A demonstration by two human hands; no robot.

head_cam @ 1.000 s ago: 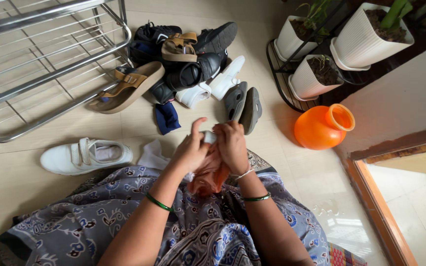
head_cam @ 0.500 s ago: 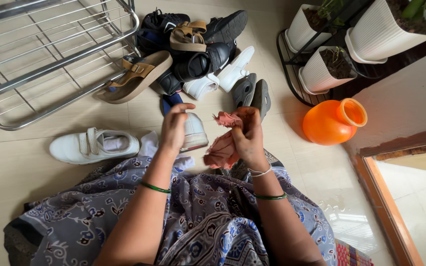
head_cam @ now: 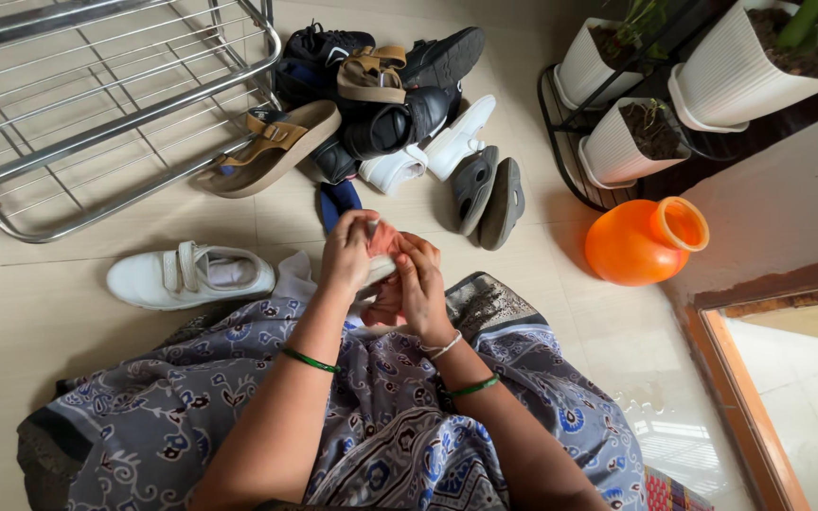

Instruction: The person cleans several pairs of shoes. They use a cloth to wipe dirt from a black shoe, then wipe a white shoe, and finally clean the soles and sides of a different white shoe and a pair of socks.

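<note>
My left hand (head_cam: 346,254) and my right hand (head_cam: 420,284) meet over my lap, just above the patterned blue-grey fabric (head_cam: 381,407) that covers my legs. The left hand grips a small white shoe (head_cam: 382,273), mostly hidden by the fingers. The right hand presses a salmon-orange cloth (head_cam: 385,237) against the shoe's top. Both wrists wear green bangles. A second white strap shoe (head_cam: 191,274) lies on the tiled floor to the left of my hands.
A pile of shoes and sandals (head_cam: 381,104) lies ahead, with a tan sandal (head_cam: 276,147) at its left. A metal rack (head_cam: 97,104) stands at the far left. An orange pot (head_cam: 641,241) and white planters (head_cam: 631,142) are at the right, by a wooden threshold (head_cam: 740,397).
The hands, apart half a second ago with the cloth hanging from the right hand, have come together. The cloth now lies bunched on the white shoe in the left hand.
</note>
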